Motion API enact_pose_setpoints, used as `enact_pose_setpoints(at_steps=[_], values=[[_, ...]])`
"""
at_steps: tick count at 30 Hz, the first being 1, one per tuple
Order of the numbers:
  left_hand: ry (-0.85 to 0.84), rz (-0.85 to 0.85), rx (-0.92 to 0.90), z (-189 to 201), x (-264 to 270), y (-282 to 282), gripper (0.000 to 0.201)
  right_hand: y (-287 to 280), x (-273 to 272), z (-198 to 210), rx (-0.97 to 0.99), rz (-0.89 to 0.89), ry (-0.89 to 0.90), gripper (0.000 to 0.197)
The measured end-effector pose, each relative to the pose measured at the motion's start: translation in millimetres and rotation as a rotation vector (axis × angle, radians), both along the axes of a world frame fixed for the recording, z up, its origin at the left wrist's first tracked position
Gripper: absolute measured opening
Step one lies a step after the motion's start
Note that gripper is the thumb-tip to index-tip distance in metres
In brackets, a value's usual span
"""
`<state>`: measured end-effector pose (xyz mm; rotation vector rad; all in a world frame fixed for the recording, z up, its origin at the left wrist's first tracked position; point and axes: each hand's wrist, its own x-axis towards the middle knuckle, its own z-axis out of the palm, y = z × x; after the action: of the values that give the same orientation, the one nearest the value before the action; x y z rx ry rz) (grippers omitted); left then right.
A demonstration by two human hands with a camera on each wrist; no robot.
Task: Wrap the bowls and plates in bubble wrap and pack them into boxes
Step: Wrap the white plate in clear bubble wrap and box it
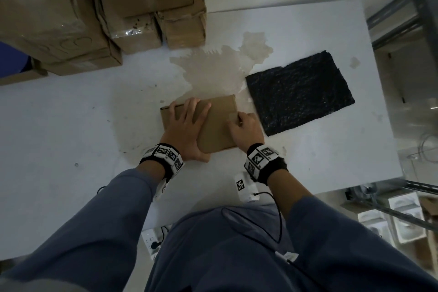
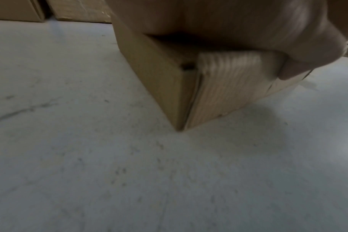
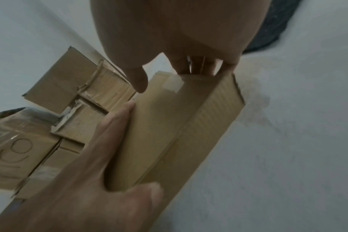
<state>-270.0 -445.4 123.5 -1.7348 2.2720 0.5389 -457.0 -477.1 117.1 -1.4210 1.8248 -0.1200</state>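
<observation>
A small closed brown cardboard box (image 1: 220,125) lies on the white table (image 1: 71,125) in front of me. My left hand (image 1: 187,123) rests flat on its lid with straight, spread fingers, and its thumb (image 2: 288,51) lies against the near side. My right hand (image 1: 244,125) is at the box's right edge, with bent fingers (image 3: 197,66) curled over that edge beside a strip of pale tape (image 3: 173,84); its thumb hangs free. To the right lies a flat sheet of black bubble wrap (image 1: 299,92). No bowl or plate is visible.
Large taped cardboard boxes (image 1: 59,19) are stacked at the back left. A brownish stain (image 1: 213,66) spreads behind the small box. The table ends at the right, where a metal shelf frame (image 1: 403,19) stands. A white power strip (image 1: 151,242) lies near my legs.
</observation>
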Motion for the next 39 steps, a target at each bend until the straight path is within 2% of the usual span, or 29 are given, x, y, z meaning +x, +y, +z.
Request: enact_pose_setpoints(at_steps=[2, 4, 9, 13, 18, 19, 22, 24, 25, 28, 31, 34, 39], values=[[-0.004, -0.003, -0.014, -2.1, 0.9, 0.0, 0.142, 10.5, 3.4, 0.1, -0.064, 0.006, 0.001, 0.043], [-0.020, -0.009, -0.009, -1.9, 2.8, -0.5, 0.142, 17.7, 10.5, 1.5, -0.078, 0.029, 0.020, 0.048], [0.014, 0.006, -0.026, -5.0, 1.4, 0.1, 0.142, -6.8, 3.5, 7.8, 0.039, 0.113, 0.074, 0.036], [0.074, 0.047, -0.036, 0.6, 9.2, 4.6, 0.136, -13.9, 0.0, 8.0, 0.047, 0.136, 0.088, 0.040], [0.249, 0.460, -0.047, -3.3, 21.2, 57.1, 0.108, -13.8, 14.9, 3.2, 0.001, 0.160, 0.091, 0.046], [0.323, 0.547, -0.043, -4.8, 26.3, 66.1, 0.109, -15.8, 20.4, 3.8, -0.007, 0.160, 0.069, 0.049], [0.597, 0.884, -0.026, 1.4, 38.1, 69.4, 0.134, -28.6, 41.7, 7.7, -0.003, 0.183, 0.011, 0.055], [0.682, 1.055, 0.006, 2.0, 42.8, 61.3, 0.142, -37.2, 54.3, 11.6, 0.013, 0.215, 0.012, 0.051], [0.685, 1.090, 0.040, 1.5, 44.8, 57.4, 0.142, -40.7, 58.3, 13.4, 0.019, 0.228, 0.019, 0.049], [0.622, 1.039, 0.099, -3.4, 54.5, 50.7, 0.127, -47.7, 64.1, 14.9, 0.027, 0.280, 0.012, 0.060], [0.568, 1.014, 0.054, -4.3, 70.7, 35.0, 0.091, -53.4, 70.2, 16.3, -0.045, 0.348, -0.112, 0.090], [0.500, 0.875, -0.062, -1.7, 84.6, 5.6, 0.065, -60.6, 80.2, 19.4, -0.111, 0.511, -0.067, 0.084], [0.361, 0.774, -0.155, 3.2, 85.3, -34.0, 0.059, -76.9, 91.3, 21.8, -0.094, 0.605, 0.122, 0.078]])
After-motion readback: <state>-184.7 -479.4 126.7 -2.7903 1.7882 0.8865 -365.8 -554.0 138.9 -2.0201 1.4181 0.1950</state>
